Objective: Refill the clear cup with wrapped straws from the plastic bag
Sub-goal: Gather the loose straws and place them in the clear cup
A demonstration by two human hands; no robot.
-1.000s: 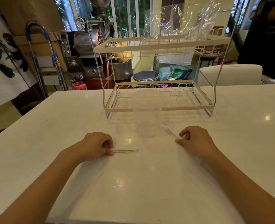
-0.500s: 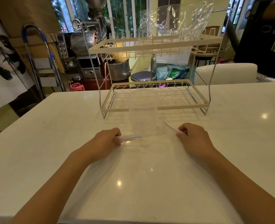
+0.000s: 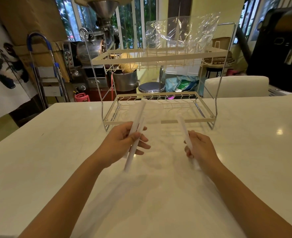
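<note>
My left hand (image 3: 121, 143) grips white wrapped straws (image 3: 136, 121), two as far as I can tell, tilted with their tops leaning away from me. In my right hand (image 3: 201, 147) is one wrapped straw (image 3: 183, 127), also raised off the table. Between the two hands stands the clear cup (image 3: 160, 134), very faint against the white table; I cannot tell what is in it. The clear plastic bag (image 3: 181, 31) lies crumpled on the top shelf of the wire rack.
A two-tier cream wire rack (image 3: 193, 120) stands on the white table (image 3: 56, 160) just behind the cup. Beyond the table's far edge are a white chair back (image 3: 236, 85), a stool and metal machines.
Both hands have picked the straws up from the table and raised them; the left hand moved right and up, and the straws now point steeply upward instead of lying flat.
</note>
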